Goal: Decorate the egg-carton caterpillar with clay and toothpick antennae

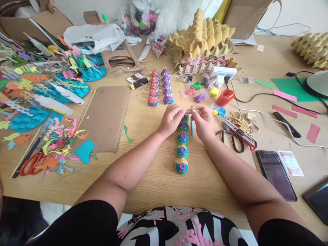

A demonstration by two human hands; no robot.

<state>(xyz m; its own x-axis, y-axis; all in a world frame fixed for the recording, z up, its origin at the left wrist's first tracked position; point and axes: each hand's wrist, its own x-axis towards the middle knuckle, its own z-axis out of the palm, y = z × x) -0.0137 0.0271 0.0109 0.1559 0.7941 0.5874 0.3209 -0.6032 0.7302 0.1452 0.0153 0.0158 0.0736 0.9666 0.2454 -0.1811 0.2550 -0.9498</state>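
Above the far end of a green and blue egg-carton caterpillar [182, 138], my left hand [170, 119] and my right hand [204, 122] come close together. Both pinch a small bunch of thin wooden sticks [190, 111], held level between the fingertips; a bit of yellow shows on them. The caterpillar's row of bumps carries pink-red rings and yellow dots, and its far end is partly hidden by my hands. A small blue stick [192, 129] lies beside it. Farther back stand a red caterpillar [153, 89] and a purple one [167, 87], with ball-tipped sticks poking out sideways.
Scissors [232, 135] and a red cutter [242, 133] lie right, near a phone [276, 175]. Bagged clay [200, 97] and an orange cup [224, 98] stand behind. Cardboard [104, 118], paper scraps [61, 143] and glue bottles [52, 104] occupy the left; egg trays [202, 44] the back.
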